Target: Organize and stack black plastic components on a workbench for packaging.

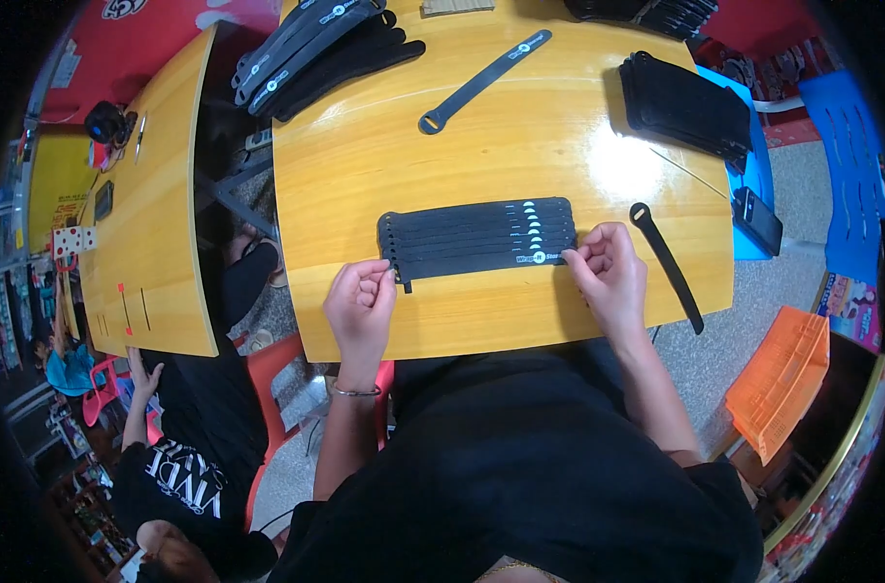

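Note:
On the wooden table in front of me lies a fanned row of black hook-and-loop straps, overlapping side by side. Their slotted ends face left, and pale printed marks line up toward their right ends. My left hand is closed in a pinch at the left end of the nearest strap, where a small black tab sticks out. At that strap's right end, my right hand pinches with thumb and forefinger. To the right of my right hand lies a single black strap. Another loose strap lies slantwise farther back.
Stacks of black straps sit at the far left, with a black bundle at the right over something blue. A thin stick and a phone are near the right edge. An orange crate stands beyond; a person sits left.

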Motion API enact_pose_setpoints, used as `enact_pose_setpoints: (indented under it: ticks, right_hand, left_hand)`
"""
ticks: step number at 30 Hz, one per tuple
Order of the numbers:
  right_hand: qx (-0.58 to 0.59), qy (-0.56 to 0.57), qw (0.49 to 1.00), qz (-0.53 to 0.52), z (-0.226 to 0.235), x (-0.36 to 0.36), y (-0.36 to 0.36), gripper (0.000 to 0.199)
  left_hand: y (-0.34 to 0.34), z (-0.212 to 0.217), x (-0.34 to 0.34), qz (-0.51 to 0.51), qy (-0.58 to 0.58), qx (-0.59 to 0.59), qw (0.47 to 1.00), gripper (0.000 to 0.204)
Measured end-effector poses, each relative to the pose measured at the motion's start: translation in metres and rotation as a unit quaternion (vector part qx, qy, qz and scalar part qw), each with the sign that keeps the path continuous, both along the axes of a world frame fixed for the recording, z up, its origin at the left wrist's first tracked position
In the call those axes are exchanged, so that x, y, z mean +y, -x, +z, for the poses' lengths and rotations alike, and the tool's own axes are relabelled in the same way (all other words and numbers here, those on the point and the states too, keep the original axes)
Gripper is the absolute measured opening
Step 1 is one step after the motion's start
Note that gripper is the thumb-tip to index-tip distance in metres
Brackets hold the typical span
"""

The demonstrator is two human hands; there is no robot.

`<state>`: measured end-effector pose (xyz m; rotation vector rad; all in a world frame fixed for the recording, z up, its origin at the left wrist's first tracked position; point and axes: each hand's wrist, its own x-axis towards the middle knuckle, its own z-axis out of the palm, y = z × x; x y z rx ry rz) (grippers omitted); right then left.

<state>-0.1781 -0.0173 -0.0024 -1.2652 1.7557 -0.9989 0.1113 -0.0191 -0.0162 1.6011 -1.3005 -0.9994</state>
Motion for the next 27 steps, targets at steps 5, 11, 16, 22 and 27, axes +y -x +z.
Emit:
enact_pose_setpoints:
  ticks: [5, 11, 16, 22, 27]
  right_hand:
    - [0.004, -0.002, 1.0, -0.002, -0.0024, 0.0, -0.0006, 0.026]
    - [0.019, 0.017, 1.0, -0.002, -0.0017, 0.0009, -0.0014, 0.027]
    - [0.033, 0.017, 0.999, -0.001, 0.0011, 0.0003, -0.0018, 0.026]
    - [0.051, 0.046, 0.998, 0.006, -0.0027, 0.0027, 0.0002, 0.02]
    - [0.075, 0.094, 0.993, 0.02, 0.0027, 0.008, 0.0011, 0.011]
  left_hand:
    - [0.001, -0.0019, -0.0004, 0.003, 0.003, 0.004, 1.0, 0.013]
    - [0.0003, -0.0024, 0.0005, -0.003, 0.015, -0.032, 0.999, 0.014]
    - [-0.001, -0.0039, 0.0002, -0.007, 0.031, -0.058, 0.998, 0.013]
    - [0.0014, -0.0022, -0.0015, 0.009, 0.04, -0.02, 0.999, 0.01]
    - [-0.0019, -0.0006, 0.0003, 0.011, 0.058, -0.014, 0.998, 0.009]
